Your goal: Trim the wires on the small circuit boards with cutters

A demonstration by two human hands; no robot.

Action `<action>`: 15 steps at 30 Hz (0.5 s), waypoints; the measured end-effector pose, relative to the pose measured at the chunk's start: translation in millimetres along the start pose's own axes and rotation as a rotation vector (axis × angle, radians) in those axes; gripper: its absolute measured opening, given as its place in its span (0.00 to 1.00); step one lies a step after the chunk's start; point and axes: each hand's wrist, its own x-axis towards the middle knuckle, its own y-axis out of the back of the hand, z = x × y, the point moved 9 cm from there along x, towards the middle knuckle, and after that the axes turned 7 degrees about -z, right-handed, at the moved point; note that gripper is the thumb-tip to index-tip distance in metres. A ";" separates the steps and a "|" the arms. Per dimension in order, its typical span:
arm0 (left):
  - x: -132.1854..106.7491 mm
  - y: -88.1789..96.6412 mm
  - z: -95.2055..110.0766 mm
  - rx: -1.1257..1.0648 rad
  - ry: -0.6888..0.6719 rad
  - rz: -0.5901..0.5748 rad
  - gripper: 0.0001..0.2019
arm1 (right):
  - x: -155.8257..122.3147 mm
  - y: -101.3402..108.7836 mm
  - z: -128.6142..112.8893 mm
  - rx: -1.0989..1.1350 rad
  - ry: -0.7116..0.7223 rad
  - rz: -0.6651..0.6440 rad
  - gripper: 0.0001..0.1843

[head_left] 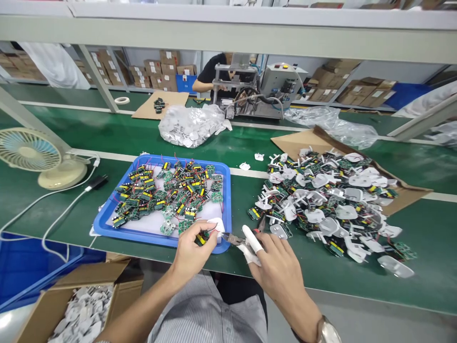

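Note:
My left hand (194, 250) pinches a white plastic plug cover (216, 224) with a small green circuit board and thin red wire, above the near right corner of a blue tray (102, 224). My right hand (273, 257), with white tape on its thumb and a finger, is closed around a pair of pliers (233, 238). The jaws of the pliers meet the wire beside the white cover; whether they grip it is too small to tell. In the tray lie several green circuit boards (167, 227) with yellow-banded parts and red wires.
To the right, a heap of white covers with boards (321, 200) spreads over cardboard (410, 193). A bag of white pieces (193, 126) sits behind the tray. At left stand a fan (32, 152) and cables; a carton of white parts (84, 309) is below. Across the bench, a person sits behind a machine (250, 90).

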 end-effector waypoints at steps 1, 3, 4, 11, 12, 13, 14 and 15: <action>-0.6 0.3 1.3 0.012 -0.014 0.008 0.06 | 1.0 1.4 -1.8 -0.032 0.003 -0.001 0.10; -1.5 0.4 3.2 0.026 -0.040 0.023 0.05 | 2.2 3.7 -4.6 -0.074 0.000 -0.001 0.08; -1.9 0.4 3.9 0.030 -0.052 0.029 0.04 | 2.6 4.4 -5.9 -0.087 -0.002 -0.003 0.08; -1.7 0.1 2.1 0.027 -0.021 0.028 0.05 | 2.0 5.5 -14.7 -0.104 -0.012 -0.012 0.09; -1.8 -0.5 1.1 0.010 0.000 0.022 0.06 | 1.9 4.6 -15.5 -0.098 -0.017 -0.016 0.10; -1.9 -1.8 0.0 -0.014 0.020 0.010 0.06 | 1.7 3.8 -15.8 -0.093 -0.029 -0.016 0.11; -2.1 -4.0 -1.1 -0.043 0.040 -0.007 0.07 | 1.7 2.9 -15.8 -0.087 -0.043 -0.017 0.13; -2.4 -6.7 -2.3 -0.074 0.061 -0.029 0.08 | 1.7 1.9 -15.8 -0.082 -0.056 -0.019 0.13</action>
